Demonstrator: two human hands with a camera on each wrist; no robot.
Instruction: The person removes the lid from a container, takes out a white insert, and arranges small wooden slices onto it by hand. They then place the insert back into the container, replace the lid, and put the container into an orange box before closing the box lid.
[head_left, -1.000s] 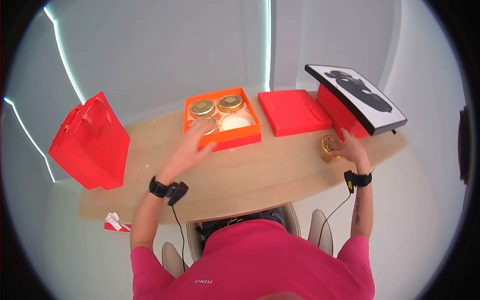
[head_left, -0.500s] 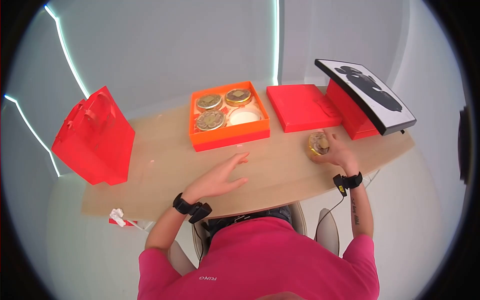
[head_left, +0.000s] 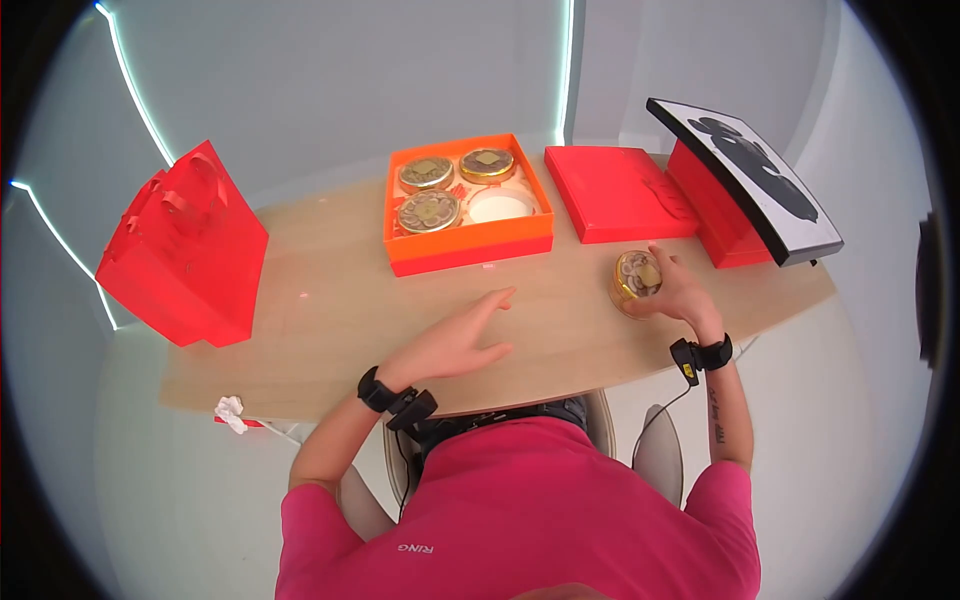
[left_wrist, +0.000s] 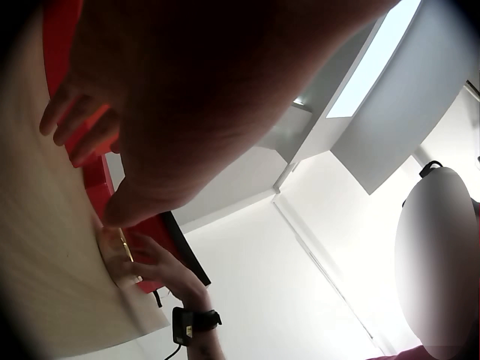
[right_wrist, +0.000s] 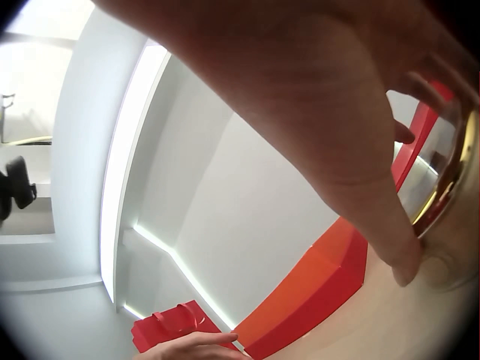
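In the head view, the right hand [head_left: 682, 292] grips a round clear jar with a gold rim [head_left: 637, 277] on the table's right half, thumb and fingers around its sides. The right wrist view has the jar [right_wrist: 457, 187] at its right edge, against the thumb and fingers. The left hand [head_left: 450, 342] hovers over the middle of the table, fingers extended, thumb apart, holding nothing. Beyond it stands an orange and red box [head_left: 470, 246] with three similar round jars, one of them [head_left: 429, 212] at the front left, and a round white recess [head_left: 502, 205] at the front right.
A red gift bag [head_left: 190, 262] stands at the table's left end. Right of the orange box lies a flat red box [head_left: 615, 195]. A black-framed picture panel [head_left: 760, 180] leans over another red box [head_left: 716, 222] at the right. Crumpled white paper [head_left: 231, 413] is near the front left edge.
The left hand has drawn back from over the orange box towards the table's front middle. The right hand and its jar have shifted slightly left, away from the right-hand red box.
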